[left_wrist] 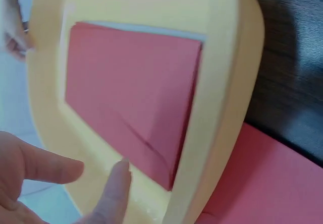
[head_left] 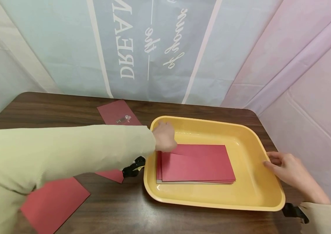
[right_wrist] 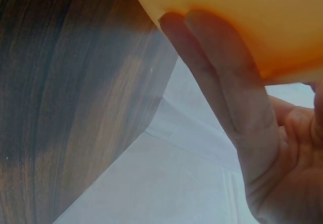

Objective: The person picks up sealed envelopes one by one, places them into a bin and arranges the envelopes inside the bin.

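A yellow tray [head_left: 270,182] stands on the wooden table and holds a loosely squared stack of red cards or envelopes [head_left: 200,165], with a pale edge showing underneath. My left hand [head_left: 165,137] is over the tray's far left part, by a corner of the stack. In the left wrist view its thumb [left_wrist: 53,167] and a finger [left_wrist: 115,188] are spread, with nothing between them. A crease or raised edge crosses the top card near that finger. My right hand [head_left: 289,169] grips the tray's right rim, thumb inside and fingers against the outer wall [right_wrist: 272,22].
Left of the tray, a red card with a small printed design [head_left: 118,112] lies at the back. A plain red sheet [head_left: 57,201] lies near the front left, and another red corner [head_left: 112,175] shows below the left sleeve. A printed cloth [head_left: 159,48] hangs behind the table.
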Demonstrator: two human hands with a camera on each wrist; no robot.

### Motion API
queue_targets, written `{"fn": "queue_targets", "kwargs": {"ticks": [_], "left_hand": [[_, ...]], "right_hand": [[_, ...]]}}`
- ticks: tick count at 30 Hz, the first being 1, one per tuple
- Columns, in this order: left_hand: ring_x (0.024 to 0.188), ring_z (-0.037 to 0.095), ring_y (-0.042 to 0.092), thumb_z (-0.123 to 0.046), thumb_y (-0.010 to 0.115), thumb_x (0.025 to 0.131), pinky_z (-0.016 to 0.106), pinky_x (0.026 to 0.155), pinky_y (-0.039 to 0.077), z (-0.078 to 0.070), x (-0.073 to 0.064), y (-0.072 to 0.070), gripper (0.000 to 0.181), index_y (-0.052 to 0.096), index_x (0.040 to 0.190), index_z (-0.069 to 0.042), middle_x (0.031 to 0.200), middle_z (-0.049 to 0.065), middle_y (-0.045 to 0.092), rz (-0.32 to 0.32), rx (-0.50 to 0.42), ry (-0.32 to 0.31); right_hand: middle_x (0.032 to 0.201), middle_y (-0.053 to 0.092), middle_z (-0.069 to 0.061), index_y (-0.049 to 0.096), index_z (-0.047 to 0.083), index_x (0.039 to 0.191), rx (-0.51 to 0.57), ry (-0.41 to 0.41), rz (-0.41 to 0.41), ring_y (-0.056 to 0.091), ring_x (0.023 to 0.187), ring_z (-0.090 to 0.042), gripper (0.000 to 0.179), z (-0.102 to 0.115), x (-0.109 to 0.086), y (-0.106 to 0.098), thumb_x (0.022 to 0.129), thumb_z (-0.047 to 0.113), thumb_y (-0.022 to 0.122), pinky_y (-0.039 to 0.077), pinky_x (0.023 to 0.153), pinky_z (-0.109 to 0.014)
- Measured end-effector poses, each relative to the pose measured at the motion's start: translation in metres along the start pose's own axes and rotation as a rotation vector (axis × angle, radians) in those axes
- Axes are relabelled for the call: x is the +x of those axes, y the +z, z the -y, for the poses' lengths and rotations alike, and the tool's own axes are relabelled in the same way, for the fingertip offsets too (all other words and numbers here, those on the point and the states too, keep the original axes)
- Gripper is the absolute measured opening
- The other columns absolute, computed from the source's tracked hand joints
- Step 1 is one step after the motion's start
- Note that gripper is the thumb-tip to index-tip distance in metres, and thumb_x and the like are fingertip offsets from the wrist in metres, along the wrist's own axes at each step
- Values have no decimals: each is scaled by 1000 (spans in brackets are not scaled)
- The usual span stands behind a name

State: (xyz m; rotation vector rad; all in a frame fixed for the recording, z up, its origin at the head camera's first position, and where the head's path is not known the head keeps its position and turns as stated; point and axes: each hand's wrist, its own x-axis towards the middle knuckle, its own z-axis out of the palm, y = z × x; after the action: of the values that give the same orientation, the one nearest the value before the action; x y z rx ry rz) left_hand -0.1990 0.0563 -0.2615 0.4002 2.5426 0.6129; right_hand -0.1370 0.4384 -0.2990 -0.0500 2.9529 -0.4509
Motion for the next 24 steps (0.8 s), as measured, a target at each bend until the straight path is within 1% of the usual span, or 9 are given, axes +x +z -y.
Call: {"fn": "queue_targets", "kwargs": {"ticks": [1, 5, 9, 10, 12, 14, 15, 19, 24], "left_hand": [[94, 24, 44, -9, 57, 86, 28, 65, 42, 1, -1, -3, 26, 51, 107, 5, 119, 19, 44, -3, -27, 16], [95, 23, 45, -9, 54, 86, 31, 74, 41, 7, -7, -13, 14, 54, 95, 2, 115, 16, 47, -25, -111, 57], [107, 23, 51, -13, 53, 89, 32, 85, 44, 15, -17, -22, 30, 53, 117, 0, 130, 15, 44, -58, -199, 56], [104, 21, 56, -13, 53, 90, 31, 86, 45, 17, -20, -25, 32, 52, 119, -1, 133, 15, 43, -74, -225, 52], [89, 17, 65, -14, 54, 91, 28, 80, 49, 22, -24, -29, 30, 52, 118, -3, 133, 15, 43, -106, -282, 45], [75, 17, 69, -14, 54, 92, 26, 73, 52, 29, -28, -33, 27, 53, 117, -4, 129, 15, 46, -138, -335, 41], [74, 16, 69, -15, 54, 92, 26, 72, 53, 32, -30, -34, 26, 54, 116, -4, 126, 15, 49, -151, -359, 37], [77, 17, 69, -15, 54, 94, 31, 77, 55, 47, -36, -38, 25, 54, 116, -3, 117, 15, 57, -181, -443, 17], [82, 23, 70, -14, 53, 95, 33, 79, 54, 66, -43, -42, 25, 52, 116, 0, 104, 18, 65, -204, -522, 22]], "right_hand": [[97, 70, -26, 57, -14, 119, 0, 0, 0, 71, 77, -29, 43, 0, 0, 0, 92, 18, 62, 49, 64, -25], [97, 70, -26, 57, -14, 119, -2, 5, 5, 71, 77, -29, 43, 0, 0, 0, 92, 19, 62, 49, 64, -24], [97, 70, -26, 56, -15, 120, 0, 8, 10, 71, 78, -30, 44, 1, 0, -1, 92, 19, 62, 48, 63, -23], [97, 70, -26, 56, -15, 120, 0, 8, 10, 71, 78, -30, 44, 1, 0, -1, 92, 19, 62, 49, 63, -24], [97, 70, -26, 56, -15, 120, 3, 8, 10, 71, 77, -30, 44, 1, 0, -1, 92, 19, 62, 51, 64, -26], [97, 69, -27, 55, -15, 120, 3, 9, 9, 71, 78, -31, 44, 2, 0, -2, 92, 19, 62, 52, 64, -30], [97, 69, -27, 55, -15, 120, 3, 9, 9, 71, 78, -32, 44, 2, 0, -2, 92, 19, 62, 53, 65, -31], [97, 70, -26, 55, -15, 121, 4, 12, 15, 71, 78, -31, 44, 2, -1, -2, 93, 19, 61, 53, 65, -33], [97, 70, -26, 56, -15, 121, -7, 13, 13, 70, 82, -34, 44, 3, -2, -2, 93, 19, 61, 53, 70, -41]]}}
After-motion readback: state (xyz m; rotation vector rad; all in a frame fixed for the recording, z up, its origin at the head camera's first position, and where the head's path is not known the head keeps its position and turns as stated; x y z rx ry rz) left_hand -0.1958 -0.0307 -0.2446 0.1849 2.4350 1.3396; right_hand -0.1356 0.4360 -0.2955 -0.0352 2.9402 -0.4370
